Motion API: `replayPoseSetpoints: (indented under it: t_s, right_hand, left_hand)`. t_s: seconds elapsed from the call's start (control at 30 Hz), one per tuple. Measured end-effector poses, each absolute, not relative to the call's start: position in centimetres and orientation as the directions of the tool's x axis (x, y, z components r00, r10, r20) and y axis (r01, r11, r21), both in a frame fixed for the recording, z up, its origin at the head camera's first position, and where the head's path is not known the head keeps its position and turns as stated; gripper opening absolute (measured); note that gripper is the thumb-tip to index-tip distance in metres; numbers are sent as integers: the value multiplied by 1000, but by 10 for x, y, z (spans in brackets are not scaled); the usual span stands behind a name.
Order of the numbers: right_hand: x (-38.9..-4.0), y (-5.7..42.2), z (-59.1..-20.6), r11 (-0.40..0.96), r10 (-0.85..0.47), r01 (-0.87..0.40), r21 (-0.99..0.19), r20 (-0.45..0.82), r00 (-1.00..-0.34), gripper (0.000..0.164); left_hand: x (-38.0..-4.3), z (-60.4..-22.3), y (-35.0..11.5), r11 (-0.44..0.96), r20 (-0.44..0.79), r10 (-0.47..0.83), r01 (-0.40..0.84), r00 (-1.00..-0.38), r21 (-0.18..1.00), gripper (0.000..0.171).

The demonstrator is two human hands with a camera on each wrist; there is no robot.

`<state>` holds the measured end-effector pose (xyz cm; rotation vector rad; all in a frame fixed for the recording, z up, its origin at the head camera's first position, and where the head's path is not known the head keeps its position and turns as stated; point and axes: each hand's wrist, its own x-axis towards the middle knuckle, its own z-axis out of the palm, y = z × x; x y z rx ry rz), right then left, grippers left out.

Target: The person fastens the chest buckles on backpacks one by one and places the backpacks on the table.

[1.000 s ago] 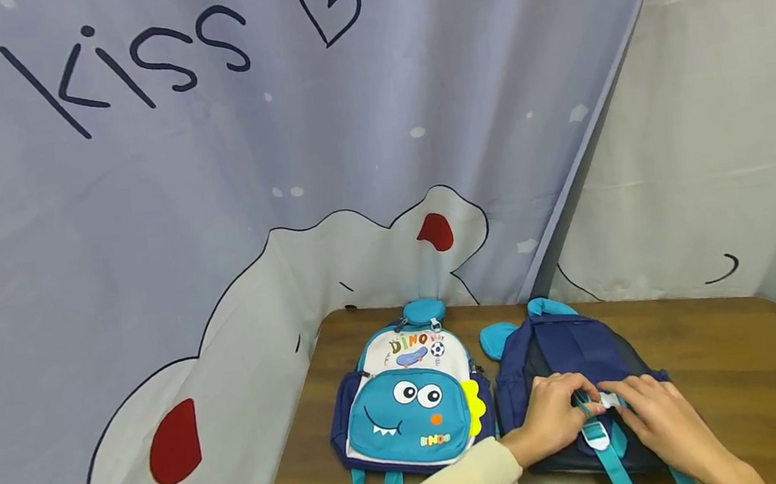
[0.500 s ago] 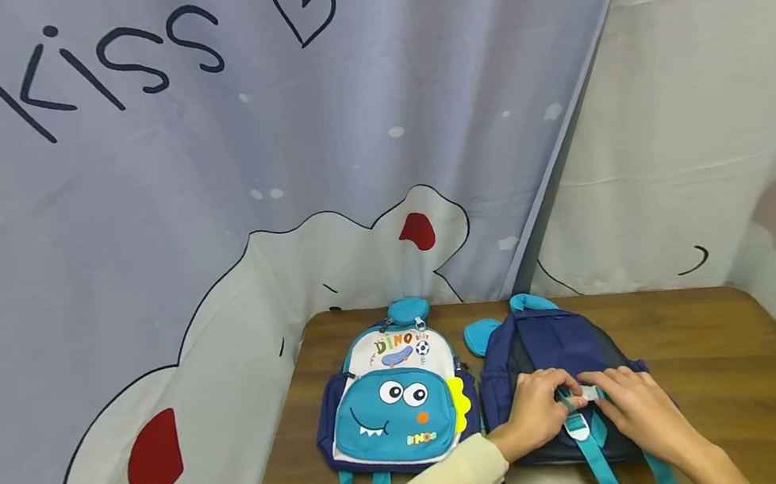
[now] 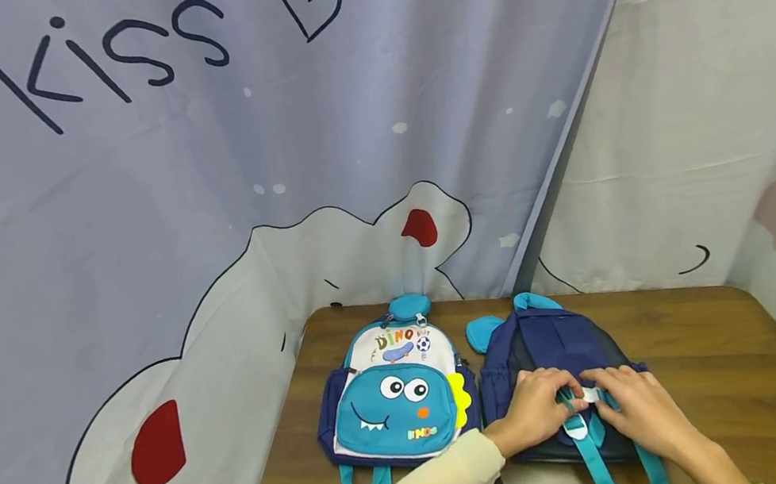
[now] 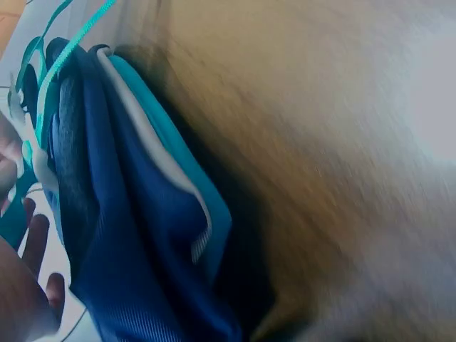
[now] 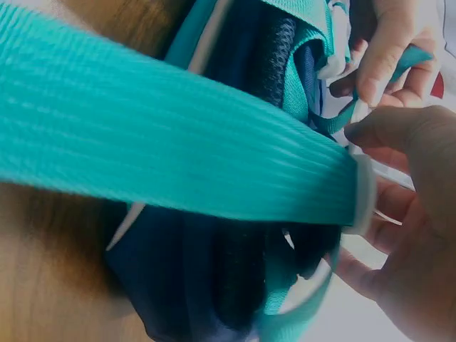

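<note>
A navy backpack (image 3: 565, 342) lies with its back panel and turquoise straps facing up. Over its lower part, both hands meet at a white plastic buckle (image 3: 590, 395) on a narrow turquoise strap. My left hand (image 3: 538, 407) pinches the buckle's left end between thumb and fingers. From the other side, my right hand (image 3: 640, 409) pinches its right end. A white strap adjuster (image 3: 576, 426) sits just below the left fingers. In the right wrist view, a wide turquoise strap (image 5: 178, 135) crosses in front of the backpack, and the thumbs come close together at the buckle.
To the left lies a second backpack (image 3: 393, 409) with a dinosaur face, front up, near the left forearm. Round turquoise pouches (image 3: 410, 306) hang at the backpacks' tops. The wooden table (image 3: 725, 363) extends to the right, with a printed curtain (image 3: 345, 119) behind.
The head view has shifted, so the scene sits farther left in it. Both hands stay at the buckle, with only slight finger movement.
</note>
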<state>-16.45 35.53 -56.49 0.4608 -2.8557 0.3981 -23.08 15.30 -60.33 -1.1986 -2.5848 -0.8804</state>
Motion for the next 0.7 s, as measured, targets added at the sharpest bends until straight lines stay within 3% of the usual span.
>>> replayPoseSetpoints:
  t_s: [0.17, 0.4, 0.7]
  right_hand:
    - [-167, 350, -560, 917, -264, -316, -245, 223, -939, 44]
    - [-172, 329, -557, 887, -296, -373, -270, 286, -911, 36]
    - [-183, 285, -562, 869, -307, -398, -293, 311, -899, 21]
  left_hand:
    - [-239, -593, 128, 488, 297, 735, 779, -610, 394, 26]
    - [-262, -586, 86, 561, 267, 672, 711, -690, 425, 19]
    - [-293, -579, 40, 640, 238, 624, 661, -745, 392, 14]
